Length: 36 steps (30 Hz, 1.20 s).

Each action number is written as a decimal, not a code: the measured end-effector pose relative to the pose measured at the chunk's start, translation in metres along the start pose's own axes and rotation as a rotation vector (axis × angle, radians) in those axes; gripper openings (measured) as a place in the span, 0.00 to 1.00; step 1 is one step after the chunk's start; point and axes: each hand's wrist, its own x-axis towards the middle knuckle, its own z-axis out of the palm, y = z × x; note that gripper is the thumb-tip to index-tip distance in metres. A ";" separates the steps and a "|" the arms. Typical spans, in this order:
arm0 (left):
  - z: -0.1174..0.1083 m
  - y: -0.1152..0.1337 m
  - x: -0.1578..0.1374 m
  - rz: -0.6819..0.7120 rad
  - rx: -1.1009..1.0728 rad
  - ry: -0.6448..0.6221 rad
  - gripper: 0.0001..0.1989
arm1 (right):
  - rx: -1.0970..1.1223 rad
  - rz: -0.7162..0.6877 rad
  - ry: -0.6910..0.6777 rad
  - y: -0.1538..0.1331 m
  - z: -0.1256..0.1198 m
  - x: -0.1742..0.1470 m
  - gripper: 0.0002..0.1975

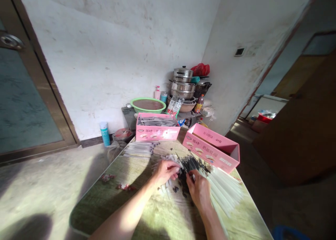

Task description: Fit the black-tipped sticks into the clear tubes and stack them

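My left hand (166, 170) is closed in a pinch over a pile of small white pieces (170, 158); what its fingertips hold is too small to make out. Just to the right, my right hand (198, 188) is curled shut, and a thin dark stick (181, 161) slants up and left from its fingers. Behind that hand lies a heap of thin black pieces (193, 162). Long translucent strips (225, 190) fan out to its right. Small black bits (175, 189) are scattered on the table between and below the hands.
Two pink boxes stand at the table's back: the left box (157, 134) holds many grey strips, the right box (210, 150) stands angled. A row of pale strips (139, 148) lies before the left one. Beyond are a green basin (148, 110) and stacked pots (183, 84).
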 end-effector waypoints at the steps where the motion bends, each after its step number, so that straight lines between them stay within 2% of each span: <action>1: 0.000 0.001 0.000 -0.005 -0.048 -0.009 0.15 | 0.059 -0.036 0.004 -0.003 0.001 -0.001 0.15; 4: -0.002 0.006 0.001 -0.016 -0.143 -0.015 0.21 | 0.221 -0.102 -0.010 -0.015 0.001 -0.005 0.19; 6: -0.004 0.010 0.001 -0.003 -0.174 -0.009 0.24 | 0.354 -0.076 -0.018 -0.021 -0.001 -0.006 0.22; 10: -0.008 0.012 0.000 0.022 -0.250 -0.036 0.26 | 0.849 0.172 0.024 -0.018 -0.012 -0.001 0.30; 13: -0.009 0.011 -0.004 -0.010 -0.222 -0.135 0.27 | 1.164 0.343 0.072 -0.002 -0.019 0.005 0.36; 18: -0.006 0.018 -0.019 -0.091 -0.043 -0.323 0.22 | 1.231 0.559 0.147 0.024 -0.018 0.013 0.38; 21: -0.005 0.023 -0.026 -0.085 0.038 -0.373 0.19 | 1.368 0.581 0.212 0.027 -0.017 0.015 0.36; 26: -0.004 0.024 -0.027 0.020 0.111 -0.375 0.21 | 1.495 0.471 0.204 0.023 -0.022 0.014 0.22; 31: -0.009 0.023 -0.021 0.059 0.216 -0.320 0.18 | 1.500 0.412 0.241 0.022 -0.026 0.014 0.18; 36: -0.015 0.033 -0.017 0.188 0.412 -0.212 0.15 | 1.465 0.414 0.327 0.025 -0.027 0.014 0.20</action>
